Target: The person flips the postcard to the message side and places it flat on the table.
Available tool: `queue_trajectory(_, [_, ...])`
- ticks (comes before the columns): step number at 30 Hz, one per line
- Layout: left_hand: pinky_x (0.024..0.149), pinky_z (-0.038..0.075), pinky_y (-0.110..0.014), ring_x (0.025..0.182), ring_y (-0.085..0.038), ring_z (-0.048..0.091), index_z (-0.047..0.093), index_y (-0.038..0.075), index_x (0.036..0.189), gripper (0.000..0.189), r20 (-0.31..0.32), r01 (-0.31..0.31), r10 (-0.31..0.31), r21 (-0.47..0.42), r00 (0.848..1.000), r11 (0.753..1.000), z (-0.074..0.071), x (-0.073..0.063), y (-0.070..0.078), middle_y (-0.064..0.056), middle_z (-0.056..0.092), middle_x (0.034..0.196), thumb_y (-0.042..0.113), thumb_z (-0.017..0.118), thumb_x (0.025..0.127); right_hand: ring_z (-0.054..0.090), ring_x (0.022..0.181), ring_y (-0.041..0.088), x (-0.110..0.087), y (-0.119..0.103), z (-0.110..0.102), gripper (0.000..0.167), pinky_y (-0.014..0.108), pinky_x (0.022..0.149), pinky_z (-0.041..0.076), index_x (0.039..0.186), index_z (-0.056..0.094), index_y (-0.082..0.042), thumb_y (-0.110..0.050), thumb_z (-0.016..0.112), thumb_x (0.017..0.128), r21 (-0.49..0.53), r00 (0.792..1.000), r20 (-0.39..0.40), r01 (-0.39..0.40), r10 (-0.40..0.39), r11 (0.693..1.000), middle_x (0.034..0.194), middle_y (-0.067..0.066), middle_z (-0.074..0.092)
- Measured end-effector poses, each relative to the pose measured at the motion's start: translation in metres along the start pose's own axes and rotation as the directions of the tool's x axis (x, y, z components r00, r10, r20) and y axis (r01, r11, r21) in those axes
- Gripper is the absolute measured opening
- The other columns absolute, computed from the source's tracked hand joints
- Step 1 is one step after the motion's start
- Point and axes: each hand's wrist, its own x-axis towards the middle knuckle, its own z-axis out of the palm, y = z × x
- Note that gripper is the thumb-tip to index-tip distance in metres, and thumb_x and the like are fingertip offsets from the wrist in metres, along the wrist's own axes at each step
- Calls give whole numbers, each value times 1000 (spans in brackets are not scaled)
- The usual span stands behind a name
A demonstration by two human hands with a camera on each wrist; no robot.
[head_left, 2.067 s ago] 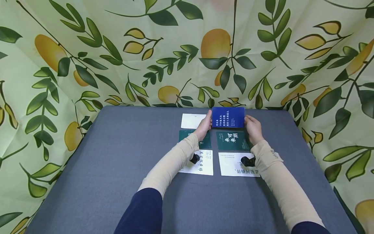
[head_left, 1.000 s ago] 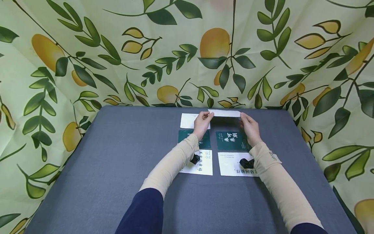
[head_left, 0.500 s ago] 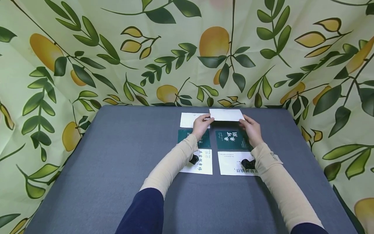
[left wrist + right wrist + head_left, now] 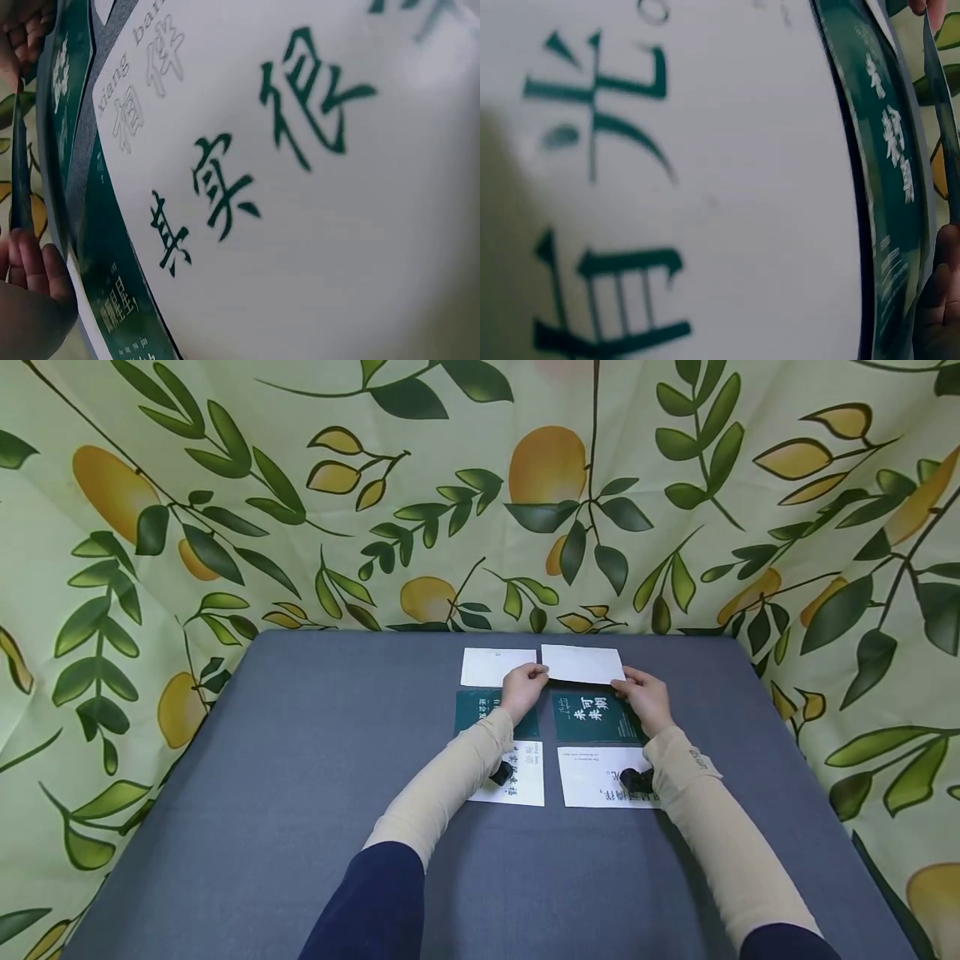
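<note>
Between both hands is a postcard (image 4: 582, 664), its blank white face up, at the back of the table. My left hand (image 4: 522, 689) pinches its near left corner, and my right hand (image 4: 647, 697) grips the near right corner. The left wrist view shows the card (image 4: 20, 165) almost edge-on, the left hand (image 4: 34, 300) at its lower end. Likewise, in the right wrist view the right hand (image 4: 939, 292) holds one end of the thin card (image 4: 939, 112). Whether the card's far edge touches the table I cannot tell.
Left of the held card lies a white card (image 4: 495, 667). Nearer are two green cards, the left one (image 4: 474, 710) partly under my left hand, the right one (image 4: 596, 717) with white characters. Two white lettered cards (image 4: 528, 777) (image 4: 600, 777) lie closest, on grey cloth (image 4: 300, 777).
The postcard has turned from its blue lettered face to its white face. Since half a second ago it has come slightly nearer and lower, both hands keeping hold.
</note>
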Motion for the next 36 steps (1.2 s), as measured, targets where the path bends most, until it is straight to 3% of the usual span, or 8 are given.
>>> queue_trajectory(6, [90, 49, -30, 105, -17, 61, 68, 10, 113, 28, 81, 34, -41, 92, 996, 995, 0, -7, 8, -4, 67, 116, 25, 51, 95, 53, 85, 8, 2, 2, 1, 52, 30, 88, 43, 140, 42, -9, -24, 55, 93, -47, 999, -29, -22, 21, 999, 121, 13, 55])
queue_trajectory(13, [98, 46, -32, 118, -21, 57, 64, 6, 119, 32, 142, 19, -48, 203, 989, 979, 3, -14, 14, -7, 62, 125, 21, 48, 96, 51, 93, 20, 3, -1, 1, 50, 19, 68, 35, 139, 44, -8, -22, 54, 92, -105, 997, -55, -56, 50, 993, 111, 12, 55])
queue_trajectory(16, [87, 49, -25, 95, -16, 63, 69, 4, 105, 28, 174, -19, -23, 231, 985, 973, 3, -14, 14, -7, 69, 103, 20, 49, 95, 54, 88, 19, 3, -2, 1, 49, 18, 64, 35, 137, 45, -6, -21, 55, 91, -118, 996, -74, -48, 39, 992, 107, 13, 56])
queue_trajectory(19, [86, 49, -24, 92, -15, 63, 69, 3, 104, 27, 189, -46, -4, 260, 982, 964, 3, -15, 17, -8, 69, 102, 19, 49, 95, 55, 85, 18, 4, -2, 1, 45, 18, 61, 35, 132, 47, -3, -20, 55, 91, -128, 996, -83, -51, 41, 990, 106, 14, 56])
queue_trajectory(24, [99, 46, -32, 117, -23, 57, 60, 2, 123, 34, 206, -47, -14, 287, 978, 957, 2, -17, 19, -12, 60, 127, 20, 49, 96, 55, 87, 21, 8, -1, 1, 38, 18, 61, 33, 125, 52, -2, -21, 55, 92, -165, 996, -72, -56, 45, 985, 107, 16, 57])
queue_trajectory(31, [98, 46, -33, 114, -21, 57, 64, 5, 119, 31, 219, -63, -13, 337, 976, 939, 4, -14, 18, -10, 62, 124, 20, 52, 94, 55, 96, 26, 10, -3, 0, 37, 22, 66, 35, 122, 54, 1, -20, 53, 92, -228, 998, -37, -66, 59, 971, 118, 20, 56])
queue_trajectory(33, [93, 47, -30, 103, -19, 60, 68, 6, 111, 29, 214, -91, 8, 383, 977, 919, 7, -13, 20, -9, 66, 112, 21, 50, 95, 53, 98, 27, 10, -3, -1, 37, 23, 67, 35, 123, 53, 1, -20, 52, 92, -240, 997, -29, -72, 67, 968, 121, 21, 54])
queue_trajectory(36, [80, 46, -26, 88, -14, 57, 70, 12, 106, 29, 223, -170, 82, 414, 971, 894, 23, 13, -16, -5, 67, 105, 27, 48, 94, 50, 101, 29, 10, -4, -1, 37, 24, 69, 34, 122, 53, 1, -21, 51, 92, -262, 996, -22, -84, 81, 962, 124, 21, 53])
